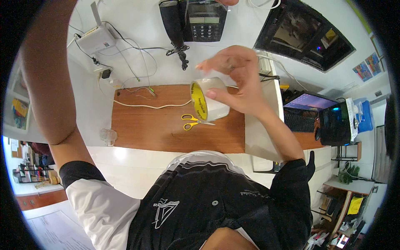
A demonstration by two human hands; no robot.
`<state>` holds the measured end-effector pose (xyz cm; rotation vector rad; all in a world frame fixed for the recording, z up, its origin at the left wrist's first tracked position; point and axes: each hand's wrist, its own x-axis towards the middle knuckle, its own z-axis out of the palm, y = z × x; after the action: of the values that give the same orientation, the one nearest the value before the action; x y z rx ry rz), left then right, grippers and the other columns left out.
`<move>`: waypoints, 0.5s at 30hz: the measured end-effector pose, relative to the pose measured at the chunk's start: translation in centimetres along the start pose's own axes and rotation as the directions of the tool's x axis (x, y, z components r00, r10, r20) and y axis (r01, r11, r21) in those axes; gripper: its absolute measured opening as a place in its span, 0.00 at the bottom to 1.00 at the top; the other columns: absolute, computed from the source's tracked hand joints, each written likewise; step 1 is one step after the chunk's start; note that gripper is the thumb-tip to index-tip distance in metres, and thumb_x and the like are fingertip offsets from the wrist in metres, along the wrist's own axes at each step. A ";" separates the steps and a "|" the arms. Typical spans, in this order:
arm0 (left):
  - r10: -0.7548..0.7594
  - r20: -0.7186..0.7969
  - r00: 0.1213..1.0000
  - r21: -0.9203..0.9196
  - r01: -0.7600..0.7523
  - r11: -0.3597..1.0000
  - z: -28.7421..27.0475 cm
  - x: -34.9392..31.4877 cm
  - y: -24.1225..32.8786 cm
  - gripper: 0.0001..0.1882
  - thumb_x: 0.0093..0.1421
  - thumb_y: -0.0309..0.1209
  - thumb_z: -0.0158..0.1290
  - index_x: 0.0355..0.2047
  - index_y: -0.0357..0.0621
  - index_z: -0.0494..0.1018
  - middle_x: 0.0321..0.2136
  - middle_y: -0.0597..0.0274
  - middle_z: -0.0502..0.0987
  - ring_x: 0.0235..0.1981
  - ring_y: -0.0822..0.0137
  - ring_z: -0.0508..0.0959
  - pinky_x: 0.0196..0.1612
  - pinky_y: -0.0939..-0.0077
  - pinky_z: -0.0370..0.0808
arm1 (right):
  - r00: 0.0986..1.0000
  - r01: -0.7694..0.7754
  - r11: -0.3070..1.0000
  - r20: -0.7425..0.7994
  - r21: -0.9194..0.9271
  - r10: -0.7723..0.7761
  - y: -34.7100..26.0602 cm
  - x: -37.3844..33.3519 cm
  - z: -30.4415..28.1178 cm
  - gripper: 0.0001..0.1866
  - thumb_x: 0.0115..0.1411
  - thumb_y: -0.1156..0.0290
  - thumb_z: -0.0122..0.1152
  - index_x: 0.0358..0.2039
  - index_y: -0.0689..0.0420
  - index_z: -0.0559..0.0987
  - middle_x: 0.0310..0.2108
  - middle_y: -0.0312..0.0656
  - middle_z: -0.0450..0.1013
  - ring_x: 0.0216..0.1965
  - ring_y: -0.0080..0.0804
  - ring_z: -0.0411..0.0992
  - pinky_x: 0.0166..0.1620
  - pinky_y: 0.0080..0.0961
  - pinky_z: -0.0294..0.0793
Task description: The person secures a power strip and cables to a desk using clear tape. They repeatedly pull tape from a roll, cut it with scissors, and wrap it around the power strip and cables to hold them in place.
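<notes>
My right hand [241,79] holds a wide roll of clear packing tape [218,110] with a yellow printed core, in front of me above the desk. Its thumb lies across the roll's side; the other fingers arch above, partly blurred. Beyond and below the roll, scissors with yellow handles [190,121] lie on the brown desktop [146,125]. My left arm rises up along the left side and passes out of view. At the top edge shows a bit of skin, seemingly part of my left hand [227,2]; what its fingers do is hidden.
A clear glass [108,136] stands at the desk's left corner. A white router [96,38] with loose cables and a black desk telephone [196,21] are on the wall side. To the right are a white partition [264,137], a monitor [310,101] and a black computer case [335,125].
</notes>
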<state>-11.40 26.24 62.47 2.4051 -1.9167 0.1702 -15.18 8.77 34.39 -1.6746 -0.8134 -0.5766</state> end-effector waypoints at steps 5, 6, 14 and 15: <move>0.211 -0.130 0.969 -0.044 -0.218 0.975 3.1 -1.1 -3.2 0.07 0.59 0.32 0.67 0.32 0.43 0.83 0.27 0.69 0.83 0.24 0.76 0.74 0.27 0.79 0.68 | 0.968 0.178 0.942 -0.122 -0.284 -0.220 -3.0 3.2 0.3 0.45 0.48 0.88 0.75 0.62 0.53 0.61 0.63 0.59 0.64 0.52 0.44 0.78 0.51 0.40 0.86; 0.231 -0.134 0.964 -0.036 -0.237 0.971 2.7 -1.3 -3.5 0.07 0.59 0.32 0.67 0.32 0.42 0.83 0.27 0.69 0.83 0.24 0.76 0.74 0.27 0.79 0.68 | 0.972 0.168 0.919 -0.094 -0.356 -0.215 -3.7 3.8 0.2 0.44 0.48 0.89 0.75 0.62 0.53 0.64 0.63 0.59 0.63 0.51 0.44 0.78 0.50 0.40 0.87; 0.389 -0.235 0.891 0.196 -0.349 0.916 2.3 -3.0 -4.1 0.08 0.58 0.32 0.67 0.32 0.40 0.82 0.26 0.67 0.82 0.22 0.76 0.74 0.26 0.81 0.69 | 0.999 0.043 0.870 -0.008 -0.492 -0.054 -4.9 5.7 1.5 0.32 0.53 0.82 0.73 0.60 0.53 0.78 0.66 0.44 0.65 0.46 0.29 0.79 0.41 0.24 0.87; 0.388 -0.215 0.896 0.162 -0.359 0.919 1.8 -3.1 -4.2 0.08 0.58 0.31 0.66 0.32 0.40 0.82 0.26 0.67 0.82 0.22 0.76 0.74 0.26 0.81 0.69 | 0.999 0.033 0.875 -0.014 -0.483 -0.045 -4.8 5.7 1.5 0.32 0.53 0.82 0.73 0.60 0.53 0.78 0.67 0.44 0.65 0.46 0.28 0.79 0.40 0.23 0.86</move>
<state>-7.91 29.97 60.43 1.9323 -2.2772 0.5853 -15.27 12.09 41.27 -2.1030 -0.7221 -0.8821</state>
